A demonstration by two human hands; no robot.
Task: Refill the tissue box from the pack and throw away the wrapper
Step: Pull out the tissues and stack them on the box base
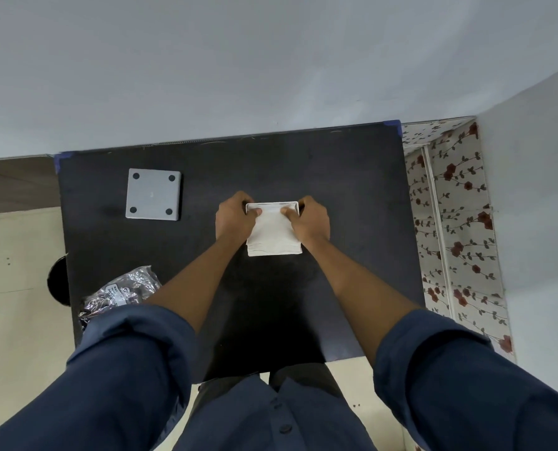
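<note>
A stack of white tissues (273, 234) sits in the white tissue box (272, 204) at the middle of the black table (352, 196); only the box's far rim shows. My left hand (234, 217) grips the stack's left side, thumb pressed on top. My right hand (310, 219) grips its right side the same way. A grey square lid or base with four dark feet (153, 198) lies upside down at the table's far left. The crumpled clear wrapper (118, 292) with a white label lies at the near left edge, partly hidden by my left sleeve.
The table stands against a pale wall. A dark round object (57, 281) peeks out on the floor beside the table's left edge. A floral-patterned surface (456, 229) runs along the table's right side.
</note>
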